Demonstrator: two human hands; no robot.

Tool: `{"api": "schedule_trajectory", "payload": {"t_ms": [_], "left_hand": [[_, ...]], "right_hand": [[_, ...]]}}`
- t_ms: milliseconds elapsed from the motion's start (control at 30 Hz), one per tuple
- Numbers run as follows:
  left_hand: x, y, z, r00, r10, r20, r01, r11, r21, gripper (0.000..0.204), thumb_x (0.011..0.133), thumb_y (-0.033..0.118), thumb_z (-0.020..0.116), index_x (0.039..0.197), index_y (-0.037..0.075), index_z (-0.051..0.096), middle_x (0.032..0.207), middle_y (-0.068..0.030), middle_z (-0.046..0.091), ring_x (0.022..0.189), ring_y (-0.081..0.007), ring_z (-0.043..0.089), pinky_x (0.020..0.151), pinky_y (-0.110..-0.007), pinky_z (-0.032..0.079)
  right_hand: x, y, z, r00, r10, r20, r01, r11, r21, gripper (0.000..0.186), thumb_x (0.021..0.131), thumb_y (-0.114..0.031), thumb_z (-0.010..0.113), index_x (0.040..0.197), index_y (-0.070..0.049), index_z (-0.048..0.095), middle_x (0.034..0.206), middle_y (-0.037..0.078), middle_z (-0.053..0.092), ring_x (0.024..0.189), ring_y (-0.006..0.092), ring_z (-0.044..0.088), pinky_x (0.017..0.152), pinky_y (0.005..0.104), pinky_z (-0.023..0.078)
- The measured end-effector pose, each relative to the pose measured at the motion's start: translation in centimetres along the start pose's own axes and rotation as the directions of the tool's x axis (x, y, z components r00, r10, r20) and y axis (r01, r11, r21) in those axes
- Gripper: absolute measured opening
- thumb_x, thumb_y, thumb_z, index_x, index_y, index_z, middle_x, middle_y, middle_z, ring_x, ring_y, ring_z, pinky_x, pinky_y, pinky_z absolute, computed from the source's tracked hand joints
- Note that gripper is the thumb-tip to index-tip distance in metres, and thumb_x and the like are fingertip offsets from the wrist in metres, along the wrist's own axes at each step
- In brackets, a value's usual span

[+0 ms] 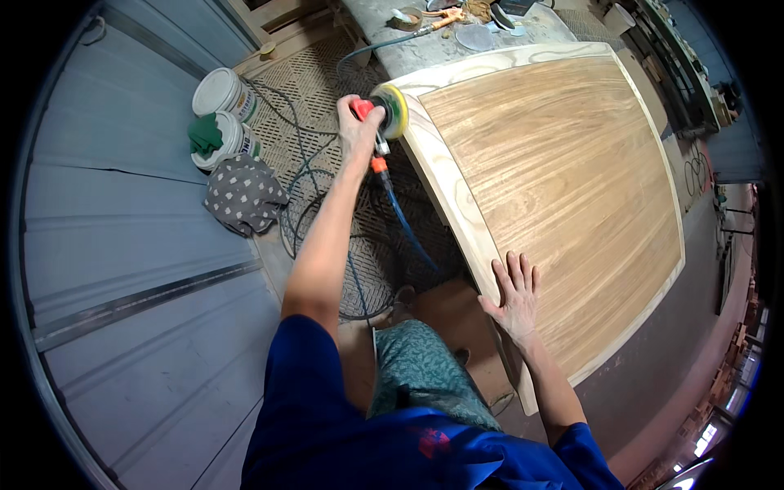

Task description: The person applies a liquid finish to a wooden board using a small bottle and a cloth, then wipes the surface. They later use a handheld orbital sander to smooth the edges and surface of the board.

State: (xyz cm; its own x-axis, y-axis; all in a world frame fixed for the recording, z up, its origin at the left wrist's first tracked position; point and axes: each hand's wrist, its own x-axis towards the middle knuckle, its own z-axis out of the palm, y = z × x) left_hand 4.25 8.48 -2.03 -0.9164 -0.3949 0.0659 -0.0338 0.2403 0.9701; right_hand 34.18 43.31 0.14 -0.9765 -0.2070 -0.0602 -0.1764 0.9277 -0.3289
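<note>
My left hand [358,129] is wrapped round a red and black air sander [377,111]. The sander's round yellow pad [395,111] stands on edge against the far left corner of a large wooden panel [563,163]. A blue air hose [402,214] hangs from the sander by an orange coupling [379,165]. My right hand [518,300] lies flat on the panel's near left part, fingers spread, across the pale frame and the browner, striped-grain middle. Nothing is in this hand.
Two white buckets [219,91] stand on the left, one with a green cloth [206,134] on it, beside a dark patterned cloth bundle [245,194]. Dark hoses [299,204] coil over the floor matting. Beyond the panel, a worktable [392,59] holds tape and small tools. A grey metal wall [131,245] rises at left.
</note>
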Motion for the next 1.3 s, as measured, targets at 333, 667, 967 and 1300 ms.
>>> {"api": "schedule_trajectory", "payload": {"t_ms": [333,667,967,1300], "left_hand": [[-28.3,4.7,1.4,0.978,0.111,0.179,-0.137,0.980,0.141,0.056,0.079,0.010,0.078,0.128,0.004,0.053,0.121,-0.0180,0.052,0.114,-0.0363,0.056,0.101,-0.046,0.047],[-58.7,5.3,3.9,0.943,0.172,0.284,-0.207,0.973,0.097,0.055,0.076,0.006,0.079,0.124,0.004,0.054,0.119,-0.0192,0.052,0.113,-0.0382,0.056,0.099,-0.048,0.048],[-77.3,10.0,5.6,0.376,0.435,0.818,-0.542,0.819,-0.187,0.051,0.075,0.015,0.082,0.124,0.017,0.067,0.125,-0.0139,0.060,0.094,-0.0310,0.067,0.075,-0.039,0.059],[-59.6,12.5,7.4,0.761,0.185,0.622,-0.596,0.579,0.557,0.047,0.084,0.027,0.070,0.128,0.011,0.061,0.116,-0.0188,0.055,0.088,-0.0406,0.068,0.074,-0.051,0.057]], "right_hand": [[-4.0,2.0,-0.7,0.993,-0.118,0.012,0.115,0.987,0.115,0.084,0.081,-0.041,0.077,0.155,-0.018,0.047,0.165,0.013,0.036,0.154,0.0350,0.027,0.126,0.0535,0.017],[-32.1,11.3,-1.5,0.997,-0.038,0.062,0.030,0.992,0.121,0.083,0.082,-0.037,0.078,0.156,-0.018,0.046,0.165,0.011,0.036,0.155,0.0325,0.028,0.125,0.0524,0.020],[-48.4,20.0,2.0,0.840,0.538,0.072,-0.481,0.676,0.558,0.080,0.086,-0.021,0.073,0.157,-0.009,0.039,0.159,0.021,0.040,0.148,0.0395,0.036,0.121,0.0475,0.030],[-48.3,22.6,2.0,0.762,0.587,0.274,-0.593,0.461,0.661,0.062,0.091,-0.025,0.070,0.148,-0.009,0.051,0.140,0.020,0.055,0.128,0.0351,0.058,0.108,0.0438,0.047]]}}
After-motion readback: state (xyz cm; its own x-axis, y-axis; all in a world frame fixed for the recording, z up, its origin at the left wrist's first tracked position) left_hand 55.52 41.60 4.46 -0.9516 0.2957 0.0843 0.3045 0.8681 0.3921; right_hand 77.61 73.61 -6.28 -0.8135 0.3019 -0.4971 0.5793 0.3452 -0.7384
